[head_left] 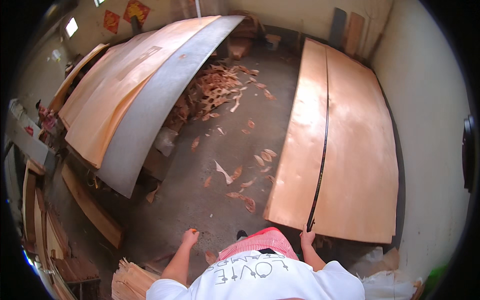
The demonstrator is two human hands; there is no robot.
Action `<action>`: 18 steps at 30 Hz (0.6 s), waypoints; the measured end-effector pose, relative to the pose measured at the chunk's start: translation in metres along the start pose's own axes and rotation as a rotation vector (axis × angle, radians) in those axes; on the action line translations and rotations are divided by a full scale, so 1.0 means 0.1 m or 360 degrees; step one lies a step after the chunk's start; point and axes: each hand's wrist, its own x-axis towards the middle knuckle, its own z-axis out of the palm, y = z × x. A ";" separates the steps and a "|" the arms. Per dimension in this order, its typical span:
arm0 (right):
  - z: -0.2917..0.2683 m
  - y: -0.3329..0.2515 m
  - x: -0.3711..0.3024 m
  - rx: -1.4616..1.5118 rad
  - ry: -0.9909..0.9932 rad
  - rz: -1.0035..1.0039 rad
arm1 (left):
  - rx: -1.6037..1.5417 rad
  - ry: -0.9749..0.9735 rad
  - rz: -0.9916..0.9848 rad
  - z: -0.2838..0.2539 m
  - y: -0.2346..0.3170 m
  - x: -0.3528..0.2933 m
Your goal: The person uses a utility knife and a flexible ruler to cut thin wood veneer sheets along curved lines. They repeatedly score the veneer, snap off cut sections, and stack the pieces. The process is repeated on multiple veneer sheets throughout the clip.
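Note:
A broad, shiny copper-coloured sheet (pixel 360 150) lies on the right side, its near edge close to my body. Along its length runs a long thin black strip (pixel 325 135), bowed in this view, from near the far edge to the near one. My right hand (pixel 307 237) is closed around the strip's near end, at the sheet's near edge. Over the floor to the left, my left hand (pixel 189 237) is closed on a small orange object (pixel 194 230). Most of that object is hidden in the fingers, so its kind does not show.
At left, large copper-coloured sheets (pixel 120 95) and a grey sheet (pixel 165 100) rest on a raised stack. Leaf-shaped pieces (pixel 266 156) and a scrap heap (pixel 215 85) lie on the floor (pixel 175 215). A pale wall (pixel 430 125) borders the right; boards (pixel 90 205) stand lower left.

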 end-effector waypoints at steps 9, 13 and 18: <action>2.07 -1.65 0.40 0.0218 -0.0270 -0.0470 | -0.0829 0.0473 0.0084 -1.04 -0.14 1.28; 3.26 -2.62 0.40 0.0428 -0.0620 -0.0440 | -0.0969 0.0506 0.0074 -1.71 0.03 1.88; 4.69 -3.91 0.04 0.0457 -0.0973 -0.0373 | -0.1151 0.0641 0.0066 -2.34 -0.35 2.53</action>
